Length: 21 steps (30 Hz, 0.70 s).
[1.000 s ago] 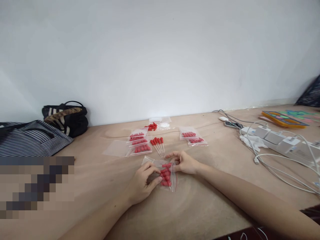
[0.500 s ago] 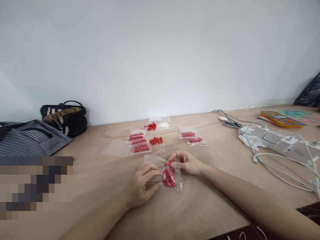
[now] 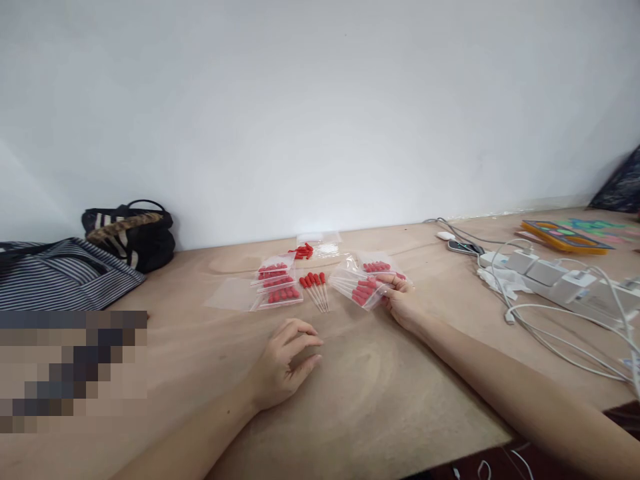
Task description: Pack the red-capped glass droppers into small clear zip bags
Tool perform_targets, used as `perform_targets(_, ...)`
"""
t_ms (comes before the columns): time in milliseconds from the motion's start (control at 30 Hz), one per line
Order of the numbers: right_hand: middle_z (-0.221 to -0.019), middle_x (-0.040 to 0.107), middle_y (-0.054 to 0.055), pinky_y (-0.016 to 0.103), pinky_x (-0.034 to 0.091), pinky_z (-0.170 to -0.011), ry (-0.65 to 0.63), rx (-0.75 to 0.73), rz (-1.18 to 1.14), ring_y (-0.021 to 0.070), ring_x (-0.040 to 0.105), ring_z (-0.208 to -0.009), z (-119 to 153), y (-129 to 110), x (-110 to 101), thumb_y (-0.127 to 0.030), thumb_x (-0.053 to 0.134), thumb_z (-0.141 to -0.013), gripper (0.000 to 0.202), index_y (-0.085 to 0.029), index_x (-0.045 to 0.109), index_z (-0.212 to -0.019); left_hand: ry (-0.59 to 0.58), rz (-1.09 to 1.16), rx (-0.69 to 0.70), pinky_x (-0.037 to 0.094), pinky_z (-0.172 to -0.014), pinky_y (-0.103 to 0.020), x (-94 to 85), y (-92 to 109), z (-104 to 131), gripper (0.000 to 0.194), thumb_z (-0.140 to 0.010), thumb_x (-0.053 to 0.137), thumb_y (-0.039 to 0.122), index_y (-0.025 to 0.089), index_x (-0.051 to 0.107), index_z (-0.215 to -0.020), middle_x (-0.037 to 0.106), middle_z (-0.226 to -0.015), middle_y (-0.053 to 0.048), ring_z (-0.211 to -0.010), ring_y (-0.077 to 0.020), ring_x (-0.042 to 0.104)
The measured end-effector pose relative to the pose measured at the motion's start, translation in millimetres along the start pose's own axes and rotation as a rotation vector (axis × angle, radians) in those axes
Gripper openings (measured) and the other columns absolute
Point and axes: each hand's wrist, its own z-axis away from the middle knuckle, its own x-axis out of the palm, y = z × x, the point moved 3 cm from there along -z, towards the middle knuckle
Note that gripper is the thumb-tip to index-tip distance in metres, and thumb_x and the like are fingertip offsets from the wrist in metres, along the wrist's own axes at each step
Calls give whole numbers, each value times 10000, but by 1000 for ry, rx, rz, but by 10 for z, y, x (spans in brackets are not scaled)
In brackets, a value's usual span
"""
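Note:
My right hand (image 3: 397,299) pinches the edge of a clear zip bag (image 3: 357,285) holding several red-tipped sticks, close in front of another filled bag (image 3: 377,265) on the right. My left hand (image 3: 290,365) rests near the table's front with fingers apart and nothing in them. Ahead of it, several loose red-tipped sticks (image 3: 315,290) lie fanned out on the table. To their left are overlapping zip bags (image 3: 277,283) with red tips inside, beside a flat clear bag (image 3: 230,295). Farther back sits a small pile of red pieces (image 3: 303,252).
On the right are a power strip with white chargers (image 3: 547,277), white cables (image 3: 560,353), a dark device (image 3: 465,247) and an orange-edged tray (image 3: 565,237). A striped bag (image 3: 70,277) and a black bag (image 3: 133,240) stand at the left. The wall closes off the back.
My right hand has moved away to the right and back, carrying the filled zip bag. My left hand has let go of that bag and stays in about the same place.

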Motion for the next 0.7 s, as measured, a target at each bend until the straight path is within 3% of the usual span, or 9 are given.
perform_targets(200,-633,608,3,303,476,-564,89,-54,289,159,582,-580,6,35,87,-368,718,-513,331,-182,519,-702,-41,-58,19,442,-758,-333,82,-35,-65,121,-811,502,166,190,562,-914,549,-890,-56,-840,-186,516)
perform_targets(333,-528,539,-22,277,422,-463,6,-60,620,143,527,-463,45,-5,178,-398,705,-537,336,-190,466,-650,9,-215,17,447,-739,-321,236,-158,-280,63,-803,518,205,186,549,-855,563,-851,-49,-807,-188,528)
perform_targets(433,-645,557,-2,273,421,-492,-91,-134,869,129,515,-509,65,-91,150,-389,727,-518,387,-172,507,-750,23,-338,-1,445,-718,-339,377,-223,-464,106,-778,571,259,174,543,-833,568,-831,-54,-787,-205,530)
perform_targets(567,-935,553,60,270,435,-561,-372,-399,1075,115,510,-616,108,-256,51,-308,668,-629,400,-168,536,-979,26,-419,20,435,-703,-372,475,-245,-592,176,-774,589,296,147,546,-856,574,-809,-71,-787,-235,527)
perform_targets(633,-950,549,63,273,435,-622,-542,-604,1161,134,522,-709,143,-320,24,-214,592,-701,315,-188,557,-1013,8,-461,83,429,-702,-368,476,-254,-613,132,-808,553,276,147,558,-830,588,-786,-67,-769,-225,533)
perform_targets(700,-888,565,64,292,417,-693,-631,-836,1259,156,515,-789,171,-358,20,-157,518,-756,244,-195,590,-986,-33,-500,187,427,-694,-350,461,-270,-623,130,-851,497,244,153,572,-796,604,-756,-56,-743,-205,540)
